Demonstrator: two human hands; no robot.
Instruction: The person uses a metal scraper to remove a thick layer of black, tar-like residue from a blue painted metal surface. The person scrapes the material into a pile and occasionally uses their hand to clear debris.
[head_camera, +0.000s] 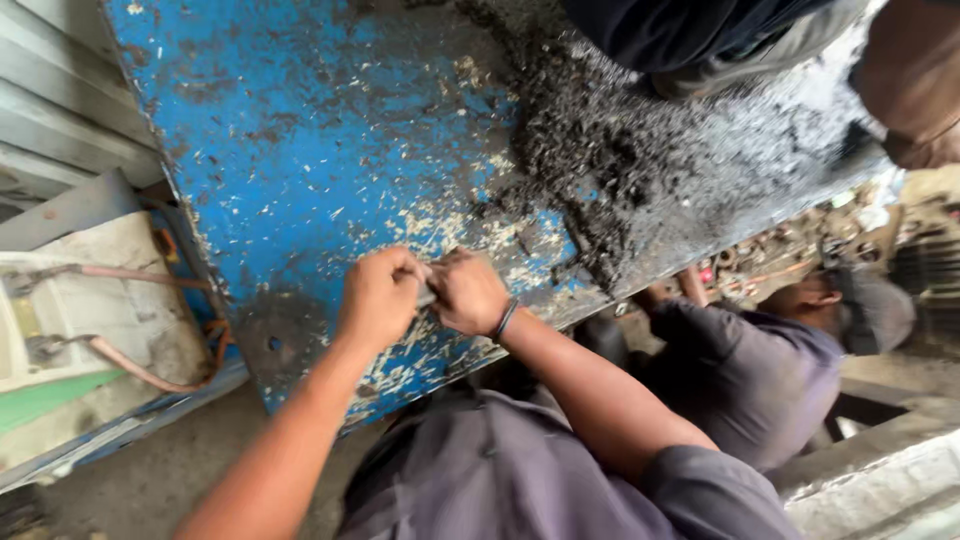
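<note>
Both fists together over the near edge of the blue table (300, 140). Left hand (378, 298) curled tight, right hand (468, 292) curled tight too, knuckles nearly touching, and a small grey tool (427, 297) pinched between them. Only a sliver of it showing, so could be a scraper, chisel or short metal bar, hard to call. Looks stiff and metallic, light enough to work with the wrists, probably greasy given the grime all over, so a firm wrap-around grip on each end makes sense, which is pretty much what's going on. Dark band on the right wrist.

Table top: chipped blue paint, pale flakes (440, 232) scattered right around the hands, and a big heap of dark swarf (600, 150) spread across the far right part, well apart from the fists. Sharp-looking stuff, not something to grab bare-handed.

Containers: pale tray (90, 310) sitting left of the table, mostly bare inside, with thin copper-coloured pipes (140, 372) running over it. Nothing else in it that can be made out.

Another person in a grey shirt (770, 370) crouched lower right, plus a shoe (740, 65) up top on the swarf.
</note>
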